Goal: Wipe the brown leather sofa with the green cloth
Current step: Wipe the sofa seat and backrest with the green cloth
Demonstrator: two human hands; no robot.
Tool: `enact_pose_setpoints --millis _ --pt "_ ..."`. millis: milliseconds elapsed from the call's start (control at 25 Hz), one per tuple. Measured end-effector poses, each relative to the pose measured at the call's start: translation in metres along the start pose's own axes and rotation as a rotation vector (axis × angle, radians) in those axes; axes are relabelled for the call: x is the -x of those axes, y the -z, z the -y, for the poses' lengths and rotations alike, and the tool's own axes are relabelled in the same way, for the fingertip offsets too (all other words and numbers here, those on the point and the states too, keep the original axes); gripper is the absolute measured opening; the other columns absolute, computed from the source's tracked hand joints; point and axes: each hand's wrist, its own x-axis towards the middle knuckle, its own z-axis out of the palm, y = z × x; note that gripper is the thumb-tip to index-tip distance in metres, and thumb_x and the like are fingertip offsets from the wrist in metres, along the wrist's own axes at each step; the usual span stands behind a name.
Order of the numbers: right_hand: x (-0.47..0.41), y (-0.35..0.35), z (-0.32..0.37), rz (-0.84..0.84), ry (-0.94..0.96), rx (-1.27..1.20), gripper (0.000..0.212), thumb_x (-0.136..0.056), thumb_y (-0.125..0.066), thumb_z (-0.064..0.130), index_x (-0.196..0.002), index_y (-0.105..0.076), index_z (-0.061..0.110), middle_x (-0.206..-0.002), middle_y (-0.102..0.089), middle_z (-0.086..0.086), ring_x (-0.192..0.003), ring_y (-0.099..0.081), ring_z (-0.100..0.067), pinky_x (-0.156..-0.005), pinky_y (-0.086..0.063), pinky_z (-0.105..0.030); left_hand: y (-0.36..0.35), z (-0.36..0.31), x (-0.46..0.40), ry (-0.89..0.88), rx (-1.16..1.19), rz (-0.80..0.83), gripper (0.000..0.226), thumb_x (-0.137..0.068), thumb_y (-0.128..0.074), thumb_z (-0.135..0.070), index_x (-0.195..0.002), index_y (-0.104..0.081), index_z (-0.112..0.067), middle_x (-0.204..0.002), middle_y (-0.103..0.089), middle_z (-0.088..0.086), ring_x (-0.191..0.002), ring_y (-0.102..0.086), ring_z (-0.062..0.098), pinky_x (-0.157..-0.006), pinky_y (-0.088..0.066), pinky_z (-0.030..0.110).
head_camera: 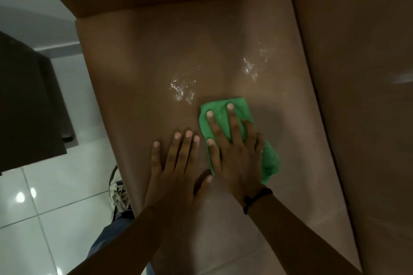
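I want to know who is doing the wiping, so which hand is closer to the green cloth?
Right. The right hand lies flat on top of the green cloth, pressing it onto the sofa seat. The left hand rests flat on bare leather just left of the cloth.

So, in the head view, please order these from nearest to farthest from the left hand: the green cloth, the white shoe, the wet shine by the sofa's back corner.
Measured from the left hand, flat on the sofa seat:
1. Green cloth, just to its right, under the right hand.
2. White shoe, lower left, on the floor.
3. Wet shine, far up and right.
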Motion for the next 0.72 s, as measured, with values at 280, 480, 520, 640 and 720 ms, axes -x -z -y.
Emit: enact_pose_setpoints --millis 280,480,520,640,720 --pt "-0.038 0.007 -0.004 -0.011 -0.276 -0.042 0.061 -0.115 -0.031 0.057 -0.174 -0.027 0.041 -0.184 -0.018 -0.004 -0.165 -0.025 -0.038 -0.122 -0.035 -0.064 0.015 0.043 -0.072 0.309 0.035 -0.052 0.097 -0.111 -0.026 -0.068 -0.179 -0.018 0.001 -0.186 -0.022 0.024 -0.175 -0.020 0.041 -0.142 -0.004 0.060" --pt "-0.008 0.004 0.042 0.061 -0.083 -0.060 0.060 -0.116 -0.024 0.056 -0.175 -0.023 0.042 -0.184 -0.019 -0.006 -0.162 -0.029 -0.040 -0.117 -0.035 -0.063 0.014 0.042 -0.067 0.337 0.050 -0.041 0.088 -0.108 -0.038 -0.047 -0.176 -0.021 0.007 -0.184 -0.023 0.029 -0.174 -0.020 0.045 -0.142 -0.012 0.064" --pt "-0.027 0.001 0.046 0.053 0.035 -0.055 0.059 -0.117 -0.024 0.057 -0.174 -0.021 0.043 -0.184 -0.019 -0.005 -0.163 -0.028 -0.039 -0.118 -0.033 -0.062 0.012 0.042 -0.066 0.340 0.050 -0.041 0.085 -0.109 -0.036 -0.042 -0.176 -0.020 0.007 -0.185 -0.022 0.029 -0.174 -0.019 0.045 -0.142 -0.011 0.062" --pt "-0.092 -0.002 0.048 0.011 0.208 -0.033 0.060 -0.115 -0.033 0.059 -0.173 -0.022 0.048 -0.184 -0.018 -0.001 -0.165 -0.024 -0.034 -0.121 -0.029 -0.062 0.009 0.047 -0.068 0.326 0.040 -0.068 0.080 -0.109 -0.035 -0.035 -0.175 -0.024 0.009 -0.184 -0.023 0.029 -0.173 -0.020 0.045 -0.143 -0.007 0.058" --pt "-0.110 0.002 0.047 0.013 0.100 -0.044 0.058 -0.116 -0.034 0.056 -0.172 -0.025 0.048 -0.184 -0.018 0.000 -0.166 -0.025 -0.033 -0.120 -0.032 -0.062 0.013 0.046 -0.068 0.333 0.047 -0.063 0.082 -0.107 -0.038 -0.035 -0.174 -0.024 0.009 -0.182 -0.026 0.031 -0.171 -0.024 0.047 -0.142 -0.010 0.059"
